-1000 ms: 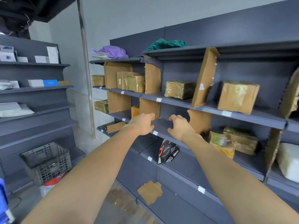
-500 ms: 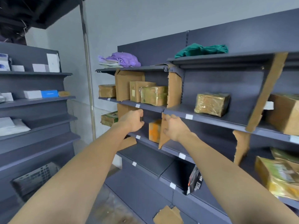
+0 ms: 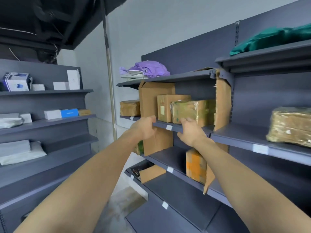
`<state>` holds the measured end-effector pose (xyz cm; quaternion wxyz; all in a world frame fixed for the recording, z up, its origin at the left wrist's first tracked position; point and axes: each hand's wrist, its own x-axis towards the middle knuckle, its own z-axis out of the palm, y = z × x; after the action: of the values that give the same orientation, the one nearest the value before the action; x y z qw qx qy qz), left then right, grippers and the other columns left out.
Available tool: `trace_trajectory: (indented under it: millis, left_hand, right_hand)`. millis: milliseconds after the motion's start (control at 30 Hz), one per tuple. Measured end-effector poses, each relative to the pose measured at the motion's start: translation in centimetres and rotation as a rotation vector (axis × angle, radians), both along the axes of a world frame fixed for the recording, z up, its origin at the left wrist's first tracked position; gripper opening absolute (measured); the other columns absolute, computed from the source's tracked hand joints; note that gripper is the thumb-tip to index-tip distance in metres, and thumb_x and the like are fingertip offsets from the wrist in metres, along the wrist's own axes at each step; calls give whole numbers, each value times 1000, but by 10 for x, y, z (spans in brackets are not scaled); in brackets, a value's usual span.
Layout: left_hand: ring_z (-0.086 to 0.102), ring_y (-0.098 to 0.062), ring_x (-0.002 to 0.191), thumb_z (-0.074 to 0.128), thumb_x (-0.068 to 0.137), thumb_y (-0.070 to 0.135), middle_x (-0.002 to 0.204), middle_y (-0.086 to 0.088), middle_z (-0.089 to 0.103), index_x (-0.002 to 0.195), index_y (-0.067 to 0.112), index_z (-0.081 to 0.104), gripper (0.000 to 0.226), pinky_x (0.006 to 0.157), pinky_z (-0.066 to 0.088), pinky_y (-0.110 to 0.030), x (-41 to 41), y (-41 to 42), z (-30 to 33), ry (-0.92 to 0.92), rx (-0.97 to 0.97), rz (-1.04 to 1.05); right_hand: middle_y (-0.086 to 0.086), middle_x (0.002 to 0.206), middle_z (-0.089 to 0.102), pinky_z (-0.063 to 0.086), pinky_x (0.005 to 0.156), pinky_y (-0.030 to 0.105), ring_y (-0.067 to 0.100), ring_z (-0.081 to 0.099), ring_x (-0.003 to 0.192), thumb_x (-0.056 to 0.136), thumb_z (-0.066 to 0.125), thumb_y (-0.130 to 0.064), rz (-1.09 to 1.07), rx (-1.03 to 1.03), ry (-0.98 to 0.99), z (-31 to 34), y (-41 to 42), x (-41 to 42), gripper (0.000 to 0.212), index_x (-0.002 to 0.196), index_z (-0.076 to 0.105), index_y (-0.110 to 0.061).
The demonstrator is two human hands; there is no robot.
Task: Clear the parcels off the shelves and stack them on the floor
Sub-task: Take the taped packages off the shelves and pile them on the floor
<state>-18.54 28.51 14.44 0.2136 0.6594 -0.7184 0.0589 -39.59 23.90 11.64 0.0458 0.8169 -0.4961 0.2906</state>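
Hands reaching up to the parcel shelf at the centre of the frame

The left hand (image 3: 146, 127) and right hand (image 3: 188, 132) are hovering apart at the front edge of the shelf (image 3: 170, 126), fingers loosely curled and gripping nothing, just below the plastic-wrapped parcel (image 3: 193, 111) and the brown box (image 3: 164, 108) touching it. Judging from here, dragging the wrapped parcel out is risking knocking the brown box forward, or the slick wrap slipping through the fingers.

Stockroom: parcel-laden grey shelving (image 3: 176, 127)
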Motion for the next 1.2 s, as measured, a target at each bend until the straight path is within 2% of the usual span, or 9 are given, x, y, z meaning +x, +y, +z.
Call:
trace_trajectory:
  millis: [167, 333, 400, 600, 700, 833, 1000, 1133, 1200]
  left_hand:
    - [63, -30, 96, 55, 94, 23, 101, -8, 63, 108, 19, 49, 15, 82, 54, -44, 30, -98, 9, -89, 14, 10]
    - [59, -29, 111, 54, 97, 27, 127, -9, 59, 132, 17, 47, 38, 93, 52, -45, 44, -169, 8, -37, 59, -5]
    - [60, -28, 110, 55, 97, 28, 126, -10, 61, 138, 17, 42, 44, 94, 52, -46, 48, -195, 11, 44, 45, -25]
    - [62, -28, 101, 60, 95, 28, 118, -12, 61, 140, 24, 27, 56, 88, 53, -49, 61, -276, 27, 202, -88, -130]
    - [54, -28, 117, 65, 91, 36, 133, -8, 49, 137, 29, 32, 57, 94, 49, -49, 68, -319, 41, 320, -219, -158]
    - [29, -34, 142, 67, 83, 57, 154, -10, 28, 148, 27, 25, 83, 110, 36, -52, 69, -372, 61, 460, -195, -152]
    - [44, -31, 132, 82, 66, 59, 150, -12, 32, 146, 13, 26, 107, 104, 43, -41, 61, -422, 67, 645, -17, -251]
    - [53, -30, 120, 81, 61, 61, 143, -8, 30, 137, 12, 31, 104, 92, 52, -38, 60, -444, 58, 635, -13, -273]
    - [57, -31, 111, 82, 57, 63, 137, -7, 30, 129, 15, 32, 100, 86, 56, -41, 61, -447, 56, 619, -22, -291]
  right_hand:
    - [10, 123, 50, 47, 94, 40, 31, 47, 118, 93, 58, -19, -11, 17, -47, 9, -99, 22, 37, 128, 50, -11]
    - [11, 126, 48, 48, 95, 41, 32, 48, 119, 91, 59, -15, -16, -24, -55, 25, -170, 44, 48, 136, 46, -11]
    - [11, 127, 48, 47, 96, 39, 31, 47, 120, 90, 58, -13, -8, -66, -25, 33, -195, 52, 51, 139, 44, -12]
    - [9, 113, 52, 44, 96, 38, 29, 47, 112, 90, 57, -16, -65, -246, 25, 61, -259, 72, 23, 113, 53, -12]
    - [9, 115, 55, 43, 97, 39, 30, 48, 112, 91, 57, -19, -149, -271, 58, 74, -283, 79, 27, 117, 55, -12]
    - [8, 117, 56, 46, 98, 41, 32, 52, 113, 90, 60, -24, -276, -168, 26, 91, -313, 87, 35, 124, 56, -15]
    - [4, 107, 63, 49, 86, 33, 28, 60, 100, 88, 62, -23, -338, -28, 19, 101, -340, 109, 25, 111, 61, -16]
    - [5, 105, 64, 46, 75, 33, 29, 61, 96, 86, 58, -21, -447, -12, 131, 90, -355, 126, 24, 110, 56, -17]
    - [5, 101, 65, 47, 71, 34, 31, 62, 93, 85, 57, -23, -496, -29, 140, 87, -358, 128, 15, 99, 52, -20]
